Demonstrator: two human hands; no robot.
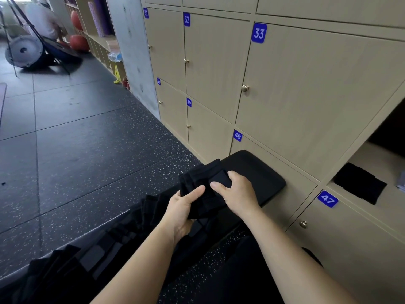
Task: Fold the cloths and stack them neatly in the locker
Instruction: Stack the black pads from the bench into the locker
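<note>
Head view, left to right.

- Upper left of frame: a seated person and gym gear in the background, well apart from the work. Not relevant.
- Lower left to centre: a row of black cloths (140,216) is laid overlapping along a dark bench; these look unfolded. Exact count cannot be told, black on black.
- Centre: one black cloth (197,181) is held up between both hands, partly folded. The left hand (184,207) grips it from below, thumb laid across the top. The right hand (236,191) pinches the folded flap, thumb toward the left thumb. Both are closed on the same piece, above the black pad (258,172) at the bench end.
- Right of centre: locker doors 33 and 48 are shut.
- Right edge: the open locker (377,159) above label 47 is seen with one folded cloth (359,183) lying flat on its shelf.

Judged state: early in the task, fold in progress, most of the row not yet handled.

Risks:
- The fold may spring open on the carry to the right if the flap pinch is released before the piece is set down.
- Edges are hard to read on dark fabric, so uneven folds are likely.
- A skewed stack is likely if the new piece is dropped off-square onto the one in the locker.
</note>
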